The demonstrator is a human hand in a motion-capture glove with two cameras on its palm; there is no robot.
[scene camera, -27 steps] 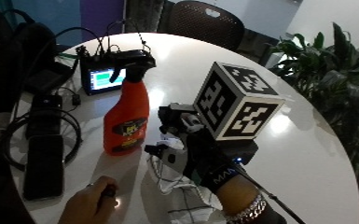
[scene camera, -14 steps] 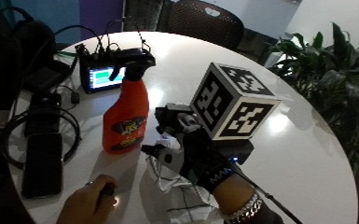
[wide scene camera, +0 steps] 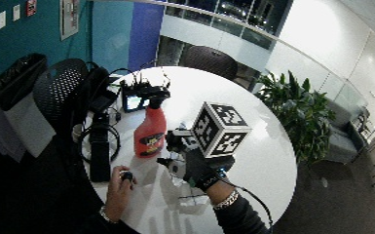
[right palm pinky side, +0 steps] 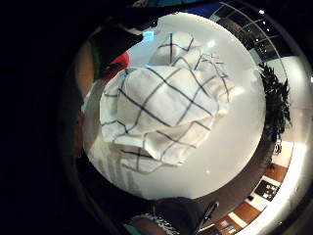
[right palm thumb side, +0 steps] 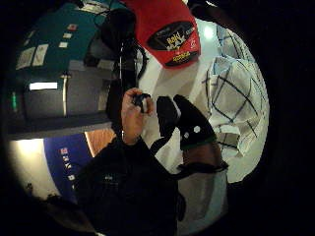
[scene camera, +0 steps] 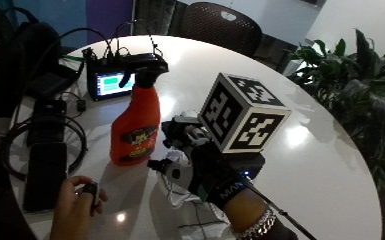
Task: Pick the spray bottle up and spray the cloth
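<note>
An orange spray bottle (scene camera: 135,125) with a black trigger head stands upright on the round white table (scene camera: 318,150). My gloved right hand (scene camera: 205,170) hovers just right of it, above a crumpled white cloth with dark checks (scene camera: 179,195), and holds nothing. The little finger side palm view is mostly filled by the cloth (right palm pinky side: 161,107), with a bit of the bottle (right palm pinky side: 116,61) beside it. The thumb side palm view shows the bottle's label (right palm thumb side: 172,34) close by, the cloth (right palm thumb side: 236,98) and my relaxed gloved fingers (right palm thumb side: 192,123). A bare left hand (scene camera: 79,200) pinches a small black object.
A small lit monitor (scene camera: 112,82) with cables stands behind the bottle. Headphones (scene camera: 45,145) and a black phone (scene camera: 42,175) lie at the table's left edge. A dark chair (scene camera: 218,22) and a plant (scene camera: 358,85) stand beyond the table.
My gloved hand has drifted a little closer to the bottle. The bare hand has shifted slightly left. The bottle and the cloth have stayed put.
</note>
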